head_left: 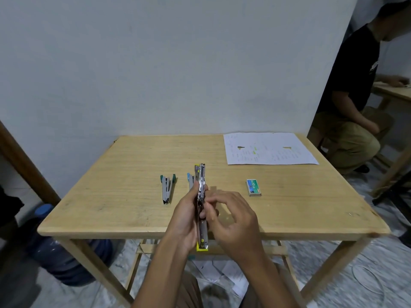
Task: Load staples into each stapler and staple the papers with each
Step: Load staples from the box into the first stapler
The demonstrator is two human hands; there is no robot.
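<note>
My left hand [185, 218] grips a yellow-trimmed metal stapler [201, 190], swung open lengthwise, above the table's front edge. My right hand [231, 218] has its fingertips pinched at the stapler's middle; whether staples are between them is hidden. A green-capped stapler [167, 187] lies on the wooden table [124, 174] to the left. A blue-capped stapler [190, 181] lies partly hidden behind my left hand. A green staple box [253, 187] sits to the right. The papers [270, 148] lie at the back right corner.
A blue water jug [60, 247] stands on the floor beside the table's left leg. A person [353, 103] sits at another table to the right. Loose papers [222, 276] lie on the floor under the table.
</note>
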